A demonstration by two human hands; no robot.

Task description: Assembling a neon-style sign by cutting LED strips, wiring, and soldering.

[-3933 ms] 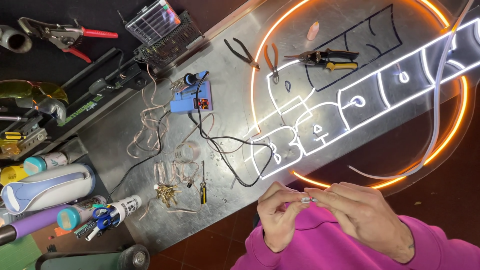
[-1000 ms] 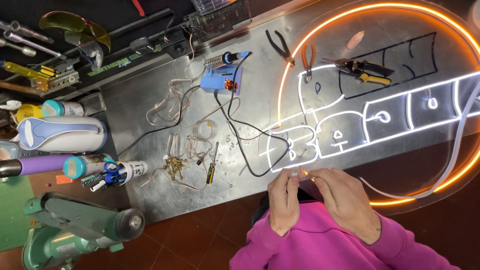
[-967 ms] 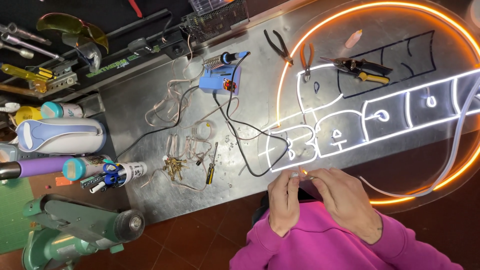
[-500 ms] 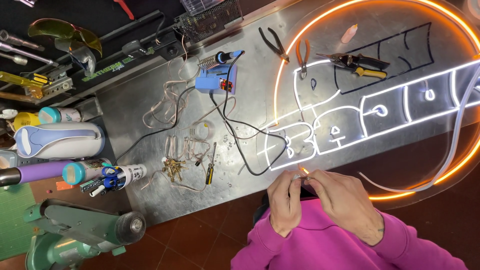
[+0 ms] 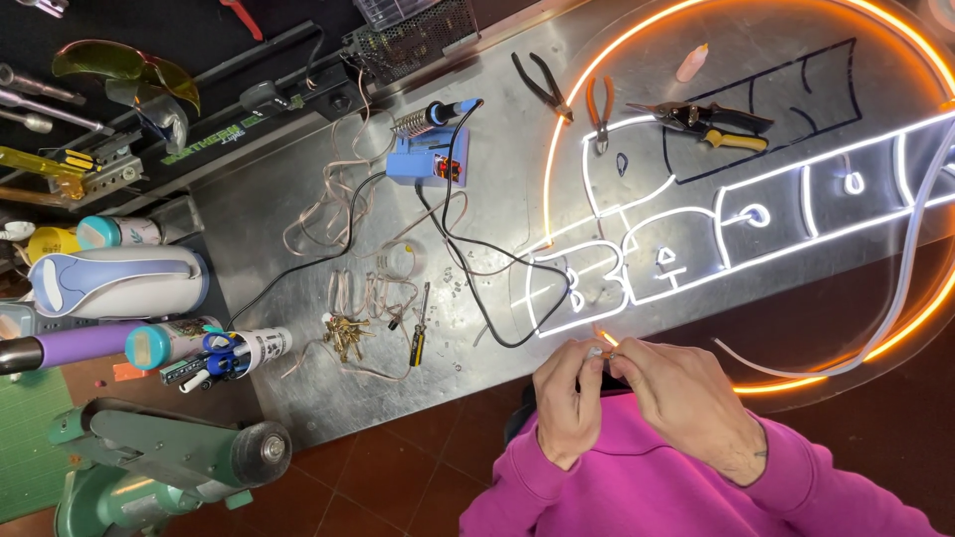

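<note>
Fingers (image 5: pixel 595 356) of left hand (image 5: pixel 567 398) and right hand (image 5: pixel 681 393) pinched shut on a small white strip end (image 5: pixel 597 350) at the table's near edge, beside the lit sign (image 5: pixel 696 249); end work looks unfinished, soldering iron (image 5: pixel 438 114) parked.

left hand (image 5: pixel 565 403), right hand (image 5: pixel 681 396), fingertips pinched together
</note>
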